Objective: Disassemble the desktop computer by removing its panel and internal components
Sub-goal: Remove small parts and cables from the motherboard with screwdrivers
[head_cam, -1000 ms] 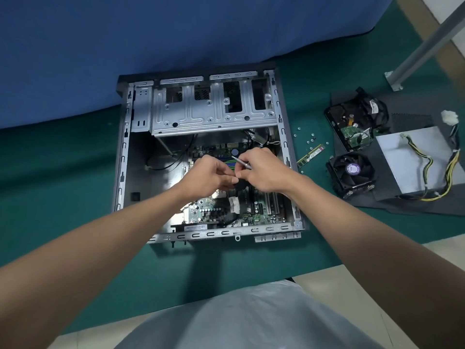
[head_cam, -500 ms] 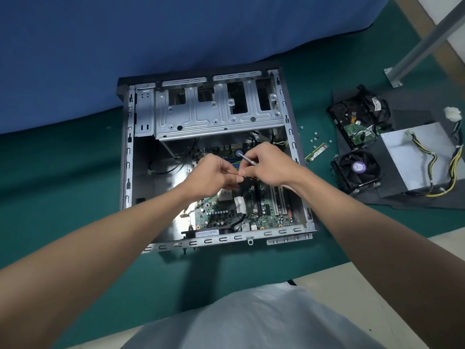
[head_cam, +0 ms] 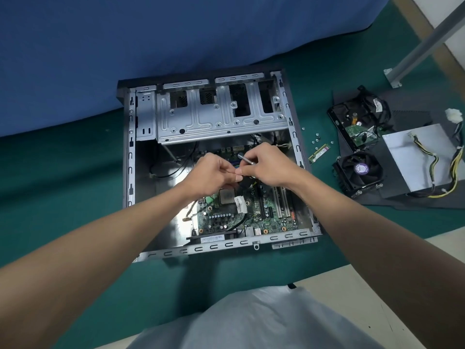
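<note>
The open computer case [head_cam: 129,172] lies flat on the green mat, its metal drive cage [head_cam: 216,119] across the far end. The green motherboard [head_cam: 271,217] with the bare CPU [head_cam: 226,196] sits inside. Both hands meet over the middle of the board. My right hand [head_cam: 270,167] grips a slim metal screwdriver [head_cam: 245,159], its shaft pointing up and left. My left hand [head_cam: 214,175] pinches something small at the right hand's fingertips; what it is stays hidden. A black cable [head_cam: 245,183] hangs just below the fingers.
Right of the case lie several loose screws [head_cam: 315,138], a RAM stick [head_cam: 319,153], a black cooler fan [head_cam: 358,172], a hard drive [head_cam: 352,124] and the grey power supply [head_cam: 412,159] with its cables. A metal post [head_cam: 425,44] stands at the far right.
The hands stay together over the board, almost unmoved. The camera has shifted, so the case sits slightly lower and further right in view.
</note>
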